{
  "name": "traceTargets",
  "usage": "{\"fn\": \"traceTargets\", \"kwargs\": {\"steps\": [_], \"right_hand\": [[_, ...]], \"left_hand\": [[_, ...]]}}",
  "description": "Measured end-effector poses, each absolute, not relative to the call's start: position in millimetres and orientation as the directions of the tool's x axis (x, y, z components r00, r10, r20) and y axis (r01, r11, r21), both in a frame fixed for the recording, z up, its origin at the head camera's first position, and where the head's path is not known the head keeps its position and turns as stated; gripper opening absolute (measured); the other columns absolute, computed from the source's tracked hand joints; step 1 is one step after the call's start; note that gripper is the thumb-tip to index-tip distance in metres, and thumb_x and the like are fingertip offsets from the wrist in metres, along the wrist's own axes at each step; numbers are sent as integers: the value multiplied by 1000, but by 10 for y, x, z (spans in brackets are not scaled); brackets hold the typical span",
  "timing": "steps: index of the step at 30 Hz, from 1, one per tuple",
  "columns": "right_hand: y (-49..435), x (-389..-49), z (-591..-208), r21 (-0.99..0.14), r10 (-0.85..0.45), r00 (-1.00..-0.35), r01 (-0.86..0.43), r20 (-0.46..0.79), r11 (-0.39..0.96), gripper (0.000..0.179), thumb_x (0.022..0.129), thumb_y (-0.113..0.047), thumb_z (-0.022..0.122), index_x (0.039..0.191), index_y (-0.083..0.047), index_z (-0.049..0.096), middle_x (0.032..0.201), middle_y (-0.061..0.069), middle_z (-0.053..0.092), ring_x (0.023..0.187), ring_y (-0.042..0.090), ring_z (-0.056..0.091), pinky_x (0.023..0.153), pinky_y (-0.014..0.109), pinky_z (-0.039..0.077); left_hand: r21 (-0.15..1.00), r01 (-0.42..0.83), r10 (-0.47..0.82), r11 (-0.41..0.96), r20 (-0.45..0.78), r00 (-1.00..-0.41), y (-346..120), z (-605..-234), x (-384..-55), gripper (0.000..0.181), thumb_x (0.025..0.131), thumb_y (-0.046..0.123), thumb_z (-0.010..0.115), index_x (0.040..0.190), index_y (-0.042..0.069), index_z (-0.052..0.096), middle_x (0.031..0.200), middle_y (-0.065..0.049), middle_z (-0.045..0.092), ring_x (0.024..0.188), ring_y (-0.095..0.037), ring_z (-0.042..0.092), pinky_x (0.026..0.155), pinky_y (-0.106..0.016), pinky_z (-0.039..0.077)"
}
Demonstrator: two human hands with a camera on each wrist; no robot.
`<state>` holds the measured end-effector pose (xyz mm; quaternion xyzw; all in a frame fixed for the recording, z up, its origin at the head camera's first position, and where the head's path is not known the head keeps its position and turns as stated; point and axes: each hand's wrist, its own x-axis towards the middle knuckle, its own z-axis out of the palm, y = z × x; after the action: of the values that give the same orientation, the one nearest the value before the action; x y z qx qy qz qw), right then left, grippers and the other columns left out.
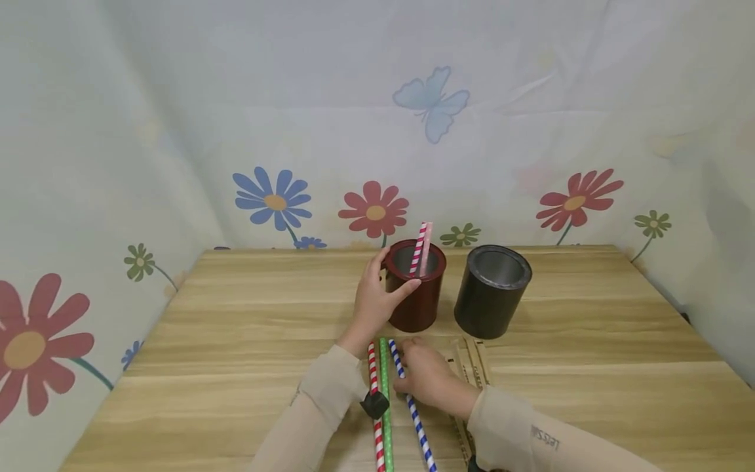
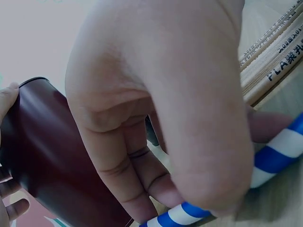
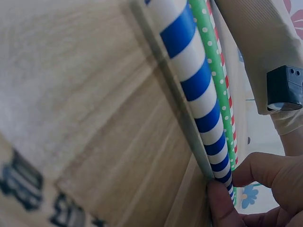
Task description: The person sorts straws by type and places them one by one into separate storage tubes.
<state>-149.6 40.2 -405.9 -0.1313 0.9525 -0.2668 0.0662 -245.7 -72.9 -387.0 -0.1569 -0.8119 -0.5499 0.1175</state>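
Observation:
My left hand [image 1: 373, 303] grips the dark red canister [image 1: 421, 305] from its left side, thumb across the front near the rim. Inside it lean a pink-and-white striped paper straw [image 1: 417, 248] and a pale pink straw [image 1: 426, 244]. Between thumb and fingers, my right hand [image 1: 433, 379] pinches a blue-and-white striped straw [image 1: 420, 429] near its far end. The right wrist view shows that pinch on the blue straw [image 3: 208, 118] close up. Alongside on its left lie a green dotted straw [image 1: 387, 436] and a red-and-white striped straw [image 1: 379, 442], partly under my left wrist.
A black canister [image 1: 489, 301] stands to the right of the red one. Several brown printed paper-wrapped packets [image 1: 474, 364] lie right of the straws, partly behind my right hand. The wooden table [image 1: 265, 295] meets a flowered curtain [image 1: 318, 118] at the back.

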Motion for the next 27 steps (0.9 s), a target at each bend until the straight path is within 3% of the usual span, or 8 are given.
{"fn": "traceTargets", "kwargs": {"steps": [10, 14, 23, 27], "right_hand": [[474, -1509, -4037, -654, -307, -952, -216, -25, 725, 54, 69, -4, 75, 118, 8, 57, 82, 5, 56, 72, 14, 49, 59, 25, 42], [516, -1505, -3971, -685, -293, -956, -213, -2, 697, 51, 72, -6, 75, 118, 5, 56, 82, 3, 58, 72, 13, 51, 60, 23, 43], [641, -1445, -3836, -810, -281, -959, -141, -30, 569, 53, 74, 2, 67, 123, 2, 50, 85, 8, 58, 52, 9, 54, 45, 23, 48], [723, -1412, -3779, -846, -300, -953, -127, -40, 518, 53, 74, 5, 63, 124, 3, 48, 86, 8, 56, 52, 8, 53, 44, 22, 48]], "left_hand": [[853, 389, 116, 348, 372, -921, -745, -3868, -2437, 99, 74, 64, 70, 148, 9, 34, 142, -14, 46, 125, -29, 48, 104, -50, 44], [859, 379, 119, 344, 361, -925, -743, -3854, -2426, 98, 75, 63, 71, 148, 10, 34, 143, -14, 45, 126, -29, 47, 105, -50, 43], [848, 404, 126, 342, 385, -914, -741, -3861, -2437, 105, 71, 73, 64, 148, 8, 34, 142, -14, 46, 124, -29, 48, 103, -49, 44], [849, 407, 126, 336, 388, -913, -732, -3861, -2429, 109, 69, 76, 63, 148, 7, 34, 143, -16, 45, 124, -31, 48, 103, -50, 43]]}}
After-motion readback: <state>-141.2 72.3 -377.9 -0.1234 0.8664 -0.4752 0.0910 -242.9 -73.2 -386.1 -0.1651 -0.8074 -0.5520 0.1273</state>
